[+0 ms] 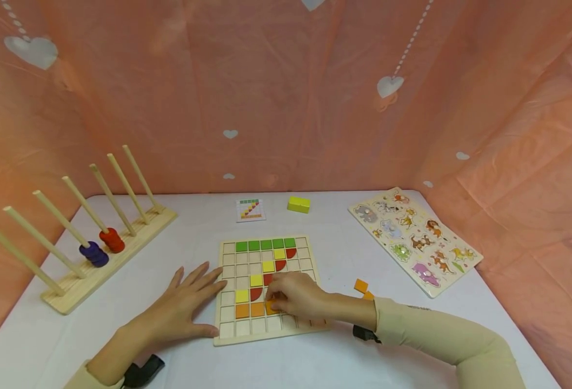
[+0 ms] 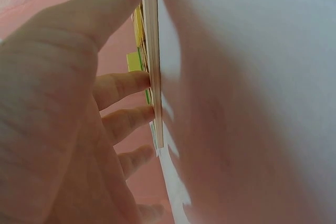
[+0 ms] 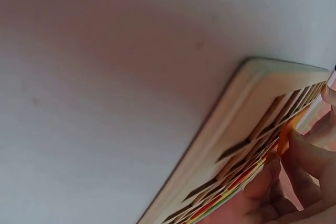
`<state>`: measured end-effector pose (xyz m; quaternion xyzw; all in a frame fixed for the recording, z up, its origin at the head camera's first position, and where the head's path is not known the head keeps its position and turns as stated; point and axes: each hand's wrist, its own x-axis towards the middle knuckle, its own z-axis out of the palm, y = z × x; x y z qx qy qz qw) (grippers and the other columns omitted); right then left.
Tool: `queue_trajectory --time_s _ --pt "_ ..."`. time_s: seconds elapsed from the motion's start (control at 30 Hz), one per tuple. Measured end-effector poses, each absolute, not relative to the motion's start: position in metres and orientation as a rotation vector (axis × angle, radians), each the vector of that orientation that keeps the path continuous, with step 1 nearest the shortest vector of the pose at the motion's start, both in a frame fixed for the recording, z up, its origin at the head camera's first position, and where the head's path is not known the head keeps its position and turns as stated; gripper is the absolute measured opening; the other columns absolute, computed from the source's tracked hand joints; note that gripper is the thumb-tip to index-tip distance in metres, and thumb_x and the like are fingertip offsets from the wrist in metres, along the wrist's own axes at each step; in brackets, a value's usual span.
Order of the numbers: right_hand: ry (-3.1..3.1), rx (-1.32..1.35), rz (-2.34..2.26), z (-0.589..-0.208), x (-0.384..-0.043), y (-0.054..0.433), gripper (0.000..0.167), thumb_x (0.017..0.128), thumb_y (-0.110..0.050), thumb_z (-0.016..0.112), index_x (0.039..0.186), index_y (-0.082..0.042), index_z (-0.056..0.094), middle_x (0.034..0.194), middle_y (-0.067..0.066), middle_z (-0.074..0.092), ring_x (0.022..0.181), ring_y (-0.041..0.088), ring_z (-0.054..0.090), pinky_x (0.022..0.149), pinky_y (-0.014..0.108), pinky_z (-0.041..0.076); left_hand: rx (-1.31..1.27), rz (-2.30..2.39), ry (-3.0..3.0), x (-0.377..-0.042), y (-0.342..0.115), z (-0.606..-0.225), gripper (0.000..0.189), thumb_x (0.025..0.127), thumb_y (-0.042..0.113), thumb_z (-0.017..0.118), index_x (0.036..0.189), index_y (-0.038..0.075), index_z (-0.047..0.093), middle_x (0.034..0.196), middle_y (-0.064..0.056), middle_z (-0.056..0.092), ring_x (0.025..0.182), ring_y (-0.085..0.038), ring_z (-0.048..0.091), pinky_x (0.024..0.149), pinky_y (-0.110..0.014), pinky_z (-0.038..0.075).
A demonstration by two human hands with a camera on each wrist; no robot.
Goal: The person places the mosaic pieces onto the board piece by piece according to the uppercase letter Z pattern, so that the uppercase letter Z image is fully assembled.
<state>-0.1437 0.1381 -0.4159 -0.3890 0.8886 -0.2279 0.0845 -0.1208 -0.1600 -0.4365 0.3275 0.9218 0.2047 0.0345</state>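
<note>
A wooden grid board lies on the white table, with green, yellow and orange squares and red quarter-round pieces set in its cells. My right hand pinches an orange square tile over the row that holds two orange tiles. In the right wrist view the orange tile stands tilted between thumb and fingers, close over the cells. My left hand is spread at the board's left side. Its thumb and fingertips touch the board's edge in the left wrist view.
Loose orange tiles lie right of the board. Behind it are a pattern card and yellow-green blocks. A peg stand with purple and red rings is at left, an animal puzzle at right.
</note>
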Motion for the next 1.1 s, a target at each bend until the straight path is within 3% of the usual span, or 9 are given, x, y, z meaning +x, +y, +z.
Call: queue_trajectory --time_s 0.2,0.43,0.63,0.8,1.1 --pt "2.679 -1.181 -0.635 -0.417 -0.143 0.138 0.007 0.085 -0.015 0.08 0.091 -0.012 0.076 0.082 -0.009 0.063 0.071 0.002 0.049 0.066 0.018 0.042 0.997 0.627 2.832 -0.12 -0.161 -0.438 0.097 0.073 0.075 0.066 0.145 0.012 0.053 0.157 -0.013 0.038 0.148 -0.043 0.019 0.109 -0.075 0.007" --pt "2.742 -1.199 -0.6 -0.406 -0.145 0.151 0.005 0.086 -0.015 0.078 0.089 -0.012 0.076 0.085 -0.006 0.066 0.079 0.006 0.058 0.069 0.019 0.047 0.998 0.635 2.829 -0.121 -0.16 -0.44 0.098 0.073 0.077 0.065 0.145 0.012 0.053 0.157 -0.013 0.038 0.148 -0.042 0.019 0.109 -0.075 0.006" --pt "2.766 -0.98 -0.357 -0.38 -0.161 0.194 0.014 0.083 -0.005 0.076 0.075 -0.013 0.068 0.072 -0.007 0.057 0.069 0.011 0.051 0.065 0.029 0.044 1.012 0.629 2.831 -0.121 -0.159 -0.44 0.098 0.074 0.076 0.065 0.145 0.011 0.052 0.158 -0.013 0.037 0.148 -0.043 0.019 0.109 -0.074 0.007" --pt "2.68 -0.76 -0.199 -0.372 -0.166 0.242 0.02 0.075 0.002 0.078 0.077 -0.013 0.065 0.074 -0.005 0.053 0.071 0.014 0.048 0.067 0.033 0.043 1.007 0.627 2.826 -0.122 -0.16 -0.437 0.097 0.073 0.075 0.067 0.145 0.011 0.052 0.157 -0.014 0.037 0.147 -0.043 0.019 0.109 -0.075 0.007" --pt "2.797 -0.534 -0.277 -0.387 -0.154 0.278 0.027 0.079 -0.007 0.081 0.074 -0.011 0.055 0.069 -0.002 0.047 0.063 0.015 0.044 0.057 0.027 0.033 1.001 0.621 2.828 -0.122 -0.16 -0.436 0.098 0.073 0.075 0.066 0.145 0.011 0.053 0.157 -0.014 0.038 0.147 -0.043 0.02 0.109 -0.075 0.007"
